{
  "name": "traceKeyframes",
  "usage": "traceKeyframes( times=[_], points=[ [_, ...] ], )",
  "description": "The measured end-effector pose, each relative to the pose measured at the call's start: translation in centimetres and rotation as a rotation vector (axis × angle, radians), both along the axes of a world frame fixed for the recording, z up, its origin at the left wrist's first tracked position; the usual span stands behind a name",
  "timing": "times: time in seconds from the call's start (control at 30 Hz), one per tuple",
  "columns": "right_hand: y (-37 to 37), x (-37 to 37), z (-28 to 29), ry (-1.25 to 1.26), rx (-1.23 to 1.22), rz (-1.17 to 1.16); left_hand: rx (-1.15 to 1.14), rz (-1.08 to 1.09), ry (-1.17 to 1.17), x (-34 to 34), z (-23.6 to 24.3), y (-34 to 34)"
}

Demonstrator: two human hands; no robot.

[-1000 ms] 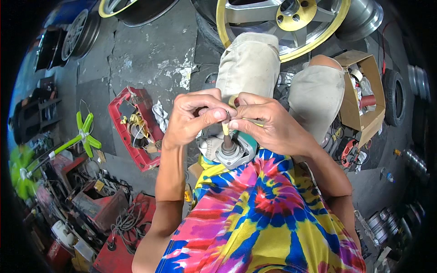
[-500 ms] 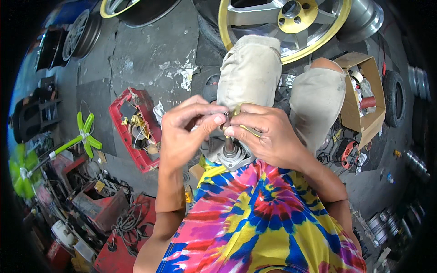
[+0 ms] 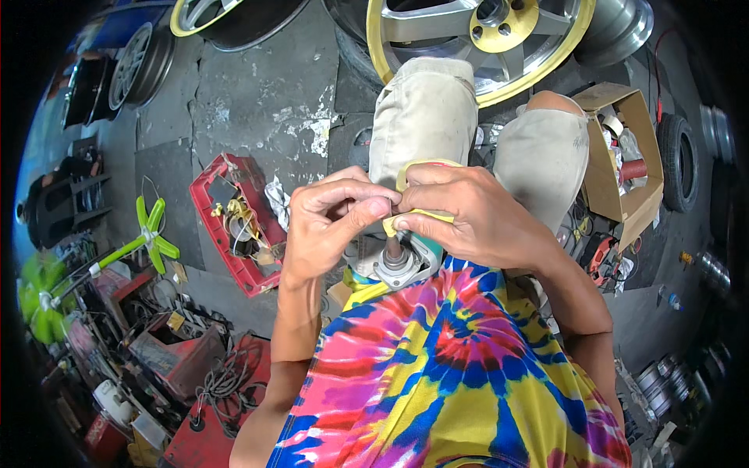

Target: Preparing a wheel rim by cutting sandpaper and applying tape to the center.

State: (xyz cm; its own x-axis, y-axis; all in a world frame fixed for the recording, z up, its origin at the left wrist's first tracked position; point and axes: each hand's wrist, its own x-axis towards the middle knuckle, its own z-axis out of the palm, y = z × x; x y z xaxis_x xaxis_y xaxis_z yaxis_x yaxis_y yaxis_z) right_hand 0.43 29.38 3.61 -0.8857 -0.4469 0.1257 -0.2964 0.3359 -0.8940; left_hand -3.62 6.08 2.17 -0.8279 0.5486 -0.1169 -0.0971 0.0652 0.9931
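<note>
In my lap sits a power tool (image 3: 406,271) with a grey metal head, its spindle (image 3: 394,248) pointing up. My right hand (image 3: 468,209) is closed around what looks like a roll of yellow tape (image 3: 403,175); the band curves out beyond the fingers and under the thumb, with one end beside the spindle. Thumb and index finger of my left hand (image 3: 331,217) are pinched together just above the spindle, close to the right fingertips. What they pinch is too small and covered to make out. Most of the tool's body is hidden.
A red crate (image 3: 209,186) with brass-coloured parts lies to the left. At the right stands an open cardboard box (image 3: 612,191) beside a small tyre (image 3: 677,164). A yellow-rimmed wheel (image 3: 488,86) lies ahead of my knees. A red machine (image 3: 204,437) with coiled cable is at lower left.
My right hand has risen slightly and turned, so more of the yellow band shows beyond its fingers. My left hand stays pinched near the spindle. The whole view has shifted a little.
</note>
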Motion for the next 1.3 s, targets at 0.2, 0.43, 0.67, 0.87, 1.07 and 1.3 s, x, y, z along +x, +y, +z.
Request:
traceKeyframes(
  times=[0.2,0.43,0.67,0.87,1.07,1.3],
  points=[
    [0.0,-0.4,-1.4,-0.152,-0.114,0.019,0.283,-0.275,-0.076,-4.7,-3.5,0.5],
    [-0.9,0.3,-2.4,-0.199,-0.274,0.003,0.553,-0.743,-0.231,-8.0,-5.1,2.0],
    [-1.6,1.3,-0.1,-0.171,-0.013,-0.211,-0.015,-0.16,-0.074,-3.0,-0.2,-0.4],
    [-2.1,1.8,0.8,-0.027,0.179,-0.26,-0.217,0.211,0.166,2.6,3.0,1.8],
    [-1.0,1.6,1.2,-0.03,0.086,-0.154,-0.343,0.267,0.39,3.2,3.4,2.6],
    [-0.1,0.3,-0.8,-0.178,-0.114,-0.014,-0.122,-0.007,0.11,0.1,1.2,0.7]
  ],
)
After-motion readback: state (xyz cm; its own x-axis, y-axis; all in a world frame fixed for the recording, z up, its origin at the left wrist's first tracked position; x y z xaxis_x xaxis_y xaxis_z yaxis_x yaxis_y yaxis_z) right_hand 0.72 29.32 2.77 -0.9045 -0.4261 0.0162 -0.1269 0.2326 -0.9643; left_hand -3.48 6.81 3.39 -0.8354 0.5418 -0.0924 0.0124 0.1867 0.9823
